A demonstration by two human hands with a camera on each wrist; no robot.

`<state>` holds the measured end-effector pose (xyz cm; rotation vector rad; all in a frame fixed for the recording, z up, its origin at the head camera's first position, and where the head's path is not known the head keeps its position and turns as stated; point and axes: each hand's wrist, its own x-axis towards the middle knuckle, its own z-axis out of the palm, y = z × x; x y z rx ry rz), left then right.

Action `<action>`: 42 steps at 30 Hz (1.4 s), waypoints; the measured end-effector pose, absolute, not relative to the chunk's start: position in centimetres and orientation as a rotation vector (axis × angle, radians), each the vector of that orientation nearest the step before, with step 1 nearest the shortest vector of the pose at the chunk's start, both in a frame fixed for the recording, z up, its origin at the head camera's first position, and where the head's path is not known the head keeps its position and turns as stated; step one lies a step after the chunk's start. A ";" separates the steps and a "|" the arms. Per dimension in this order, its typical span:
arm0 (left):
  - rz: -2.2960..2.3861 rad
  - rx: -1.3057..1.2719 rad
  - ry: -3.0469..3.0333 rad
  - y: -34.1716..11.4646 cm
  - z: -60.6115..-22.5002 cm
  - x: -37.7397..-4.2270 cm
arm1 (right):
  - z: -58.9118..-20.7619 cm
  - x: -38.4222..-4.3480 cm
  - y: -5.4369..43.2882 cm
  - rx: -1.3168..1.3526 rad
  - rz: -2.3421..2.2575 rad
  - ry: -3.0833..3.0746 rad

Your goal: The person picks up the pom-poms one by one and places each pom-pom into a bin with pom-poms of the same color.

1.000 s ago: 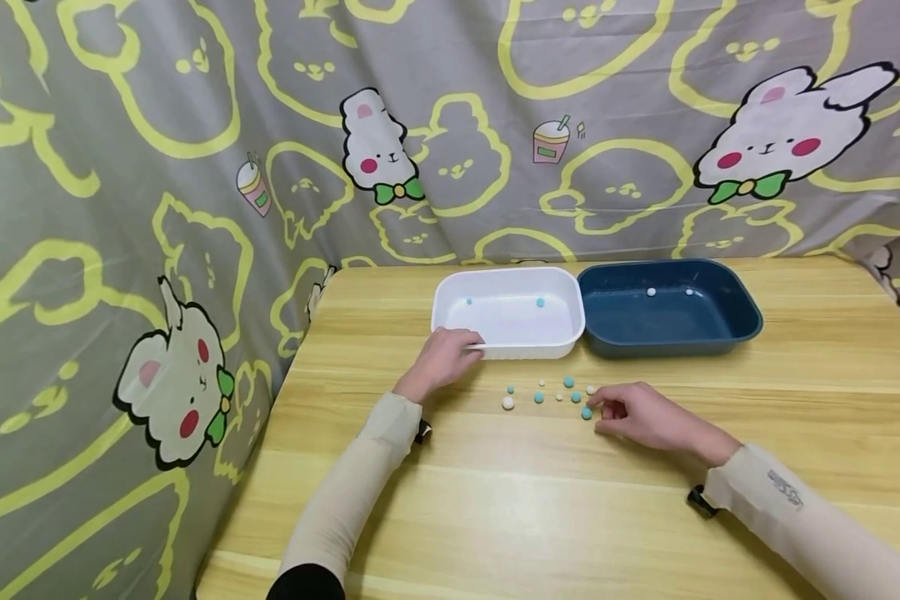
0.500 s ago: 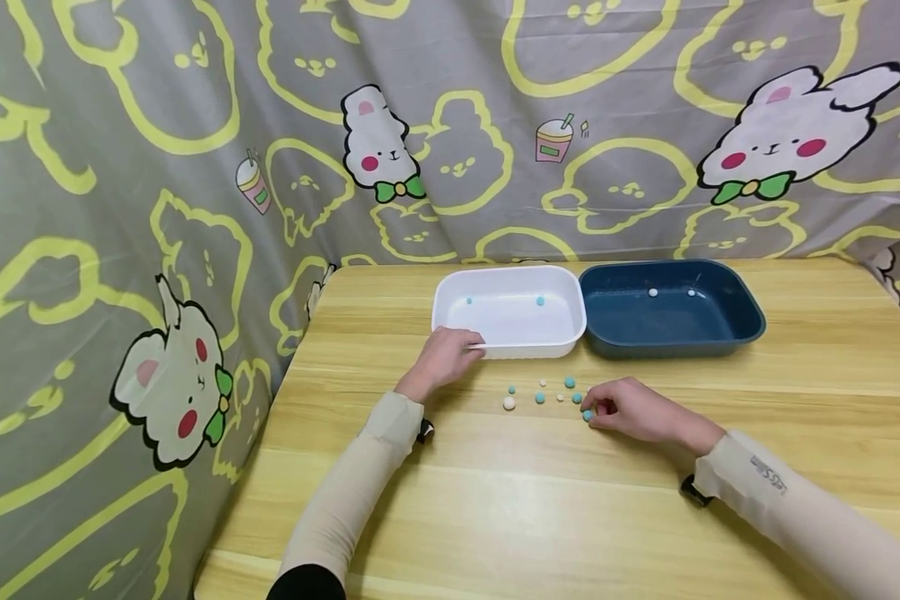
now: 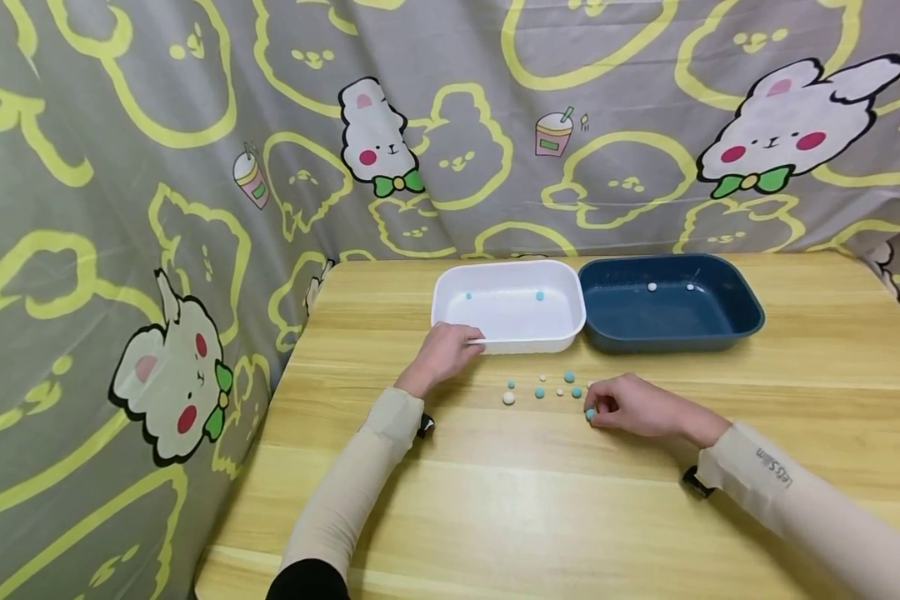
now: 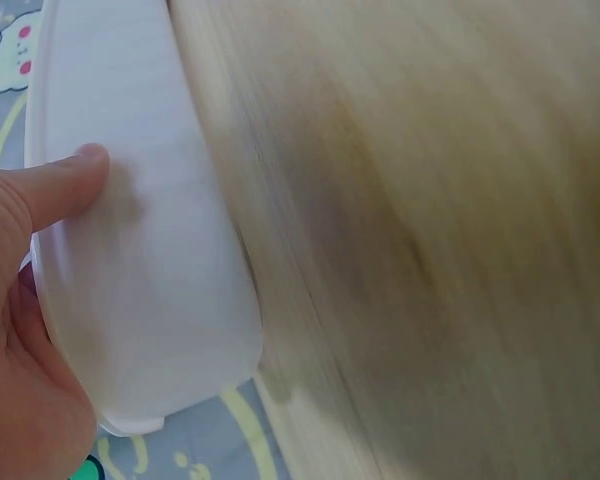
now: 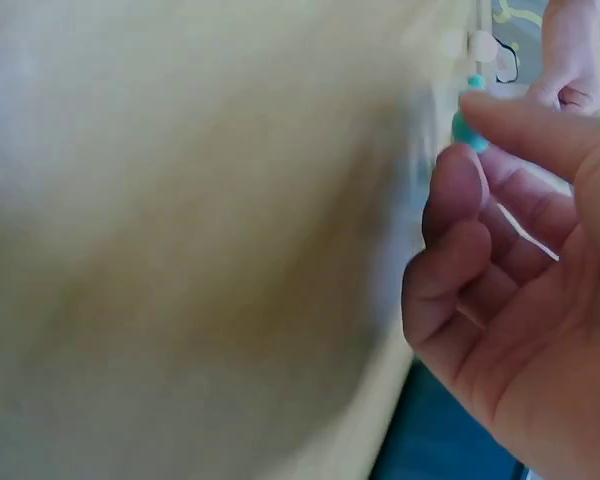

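Note:
My left hand [image 3: 444, 354] grips the near-left rim of a white plastic basin [image 3: 525, 345]. In the left wrist view its thumb [image 4: 70, 185] presses the outer wall of the basin, with the other fingers behind the rim. My right hand [image 3: 637, 406] pinches a small turquoise ball [image 3: 590, 414] between thumb and forefinger, low over the wooden table. The right wrist view shows this ball [image 5: 468, 132] at the thumb tip, the remaining fingers curled. Just left of it lie several loose balls, among them a turquoise ball [image 3: 539, 392] and a larger white ball [image 3: 508, 398].
A dark blue basin [image 3: 667, 344] stands against the white one's right side, with two white balls [image 3: 652, 287] inside. Two turquoise balls [image 3: 540, 296] lie in the white basin. Behind the table [image 3: 495, 500] hangs a patterned grey curtain [image 3: 480, 225].
My right hand has moved slightly left and its thumb and forefinger have closed on the turquoise ball, which has shifted slightly. The left hand has stayed on the white basin's rim.

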<state>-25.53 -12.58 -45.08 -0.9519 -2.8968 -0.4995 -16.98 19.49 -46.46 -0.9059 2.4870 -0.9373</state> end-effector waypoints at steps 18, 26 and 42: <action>-0.492 -0.921 -2.924 -12.3 -44.9 -25.9 | -41.7 -20.0 20.5 -0.794 -0.992 2.658; -0.495 -0.926 -2.926 -12.3 -44.9 -25.8 | -40.5 -21.2 19.8 -0.708 -1.040 2.674; -0.509 -0.925 -2.936 -12.4 -44.9 -25.6 | -40.4 -24.4 17.2 -0.646 -1.108 2.727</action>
